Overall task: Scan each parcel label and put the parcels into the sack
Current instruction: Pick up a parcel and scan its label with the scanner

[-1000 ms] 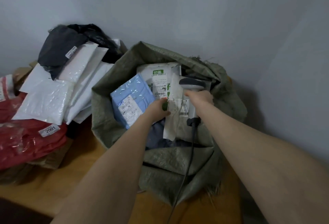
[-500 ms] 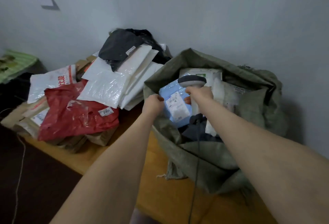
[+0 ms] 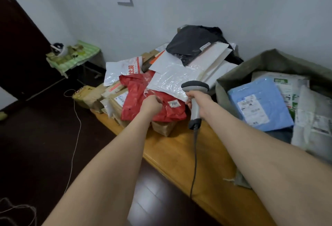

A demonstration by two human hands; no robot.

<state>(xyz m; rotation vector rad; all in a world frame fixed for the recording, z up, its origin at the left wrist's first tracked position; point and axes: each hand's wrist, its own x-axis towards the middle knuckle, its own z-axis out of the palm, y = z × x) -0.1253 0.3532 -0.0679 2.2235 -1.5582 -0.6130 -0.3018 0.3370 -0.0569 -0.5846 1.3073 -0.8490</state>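
A pile of parcels lies on the wooden table (image 3: 176, 152). On top at the front is a red parcel (image 3: 136, 91) with a white "2001" sticker. My left hand (image 3: 150, 104) grips this red parcel near the sticker. My right hand (image 3: 199, 100) holds a grey barcode scanner (image 3: 195, 86) by its handle, its head just right of the red parcel and its cable hanging down. At the right stands the open green sack (image 3: 231, 76). Inside it lie a blue parcel (image 3: 260, 103) with a white label and white parcels (image 3: 312, 118).
White bubble mailers (image 3: 172, 78) and a black parcel (image 3: 190, 44) top the pile, with brown boxes (image 3: 115, 100) beneath. A small table with a green striped cloth (image 3: 73, 58) stands at the far left by a dark door. A thin white cord (image 3: 77, 128) lies on the dark floor.
Both hands left the sack and swung left to the pile. My left hand let go of the blue parcel, which now lies in the sack, and took hold of the red parcel.
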